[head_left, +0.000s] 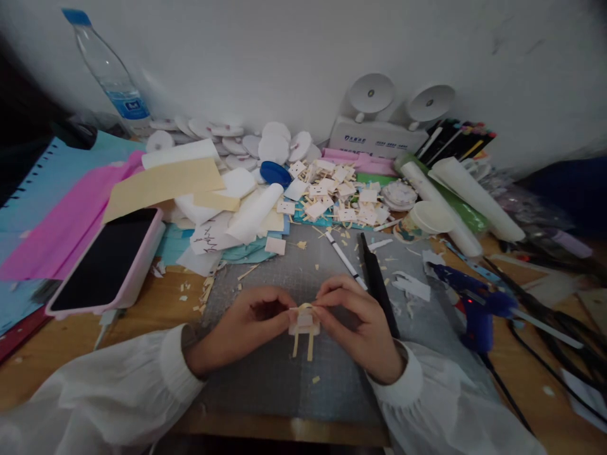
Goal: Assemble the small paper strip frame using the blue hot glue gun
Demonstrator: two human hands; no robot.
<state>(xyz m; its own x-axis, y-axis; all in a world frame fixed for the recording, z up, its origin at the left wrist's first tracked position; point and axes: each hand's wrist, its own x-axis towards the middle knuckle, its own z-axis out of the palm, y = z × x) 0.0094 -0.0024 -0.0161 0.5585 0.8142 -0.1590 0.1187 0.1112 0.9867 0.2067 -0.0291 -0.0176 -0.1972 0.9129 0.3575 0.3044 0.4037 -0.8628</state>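
Observation:
A small pale paper figure (304, 321) with two thin cream strips hanging down is held up over the grey cutting mat (265, 395). My left hand (246, 319) pinches its left edge between thumb and fingers. On the other side my right hand (358, 319) pinches its top right, where a cream strip curves over the top. Behind the hands lies a heap of similar small square figures (332, 189), some with faces drawn on. A single pale square (275, 246) rests at the mat's back edge.
A phone (109, 262) lies at left. A white pen (345, 258) and a black tool (377, 278) lie behind my right hand. The blue glue gun (477, 303), with cables, is at right; a paper cup (422, 221) and a bottle (111, 76) stand farther back.

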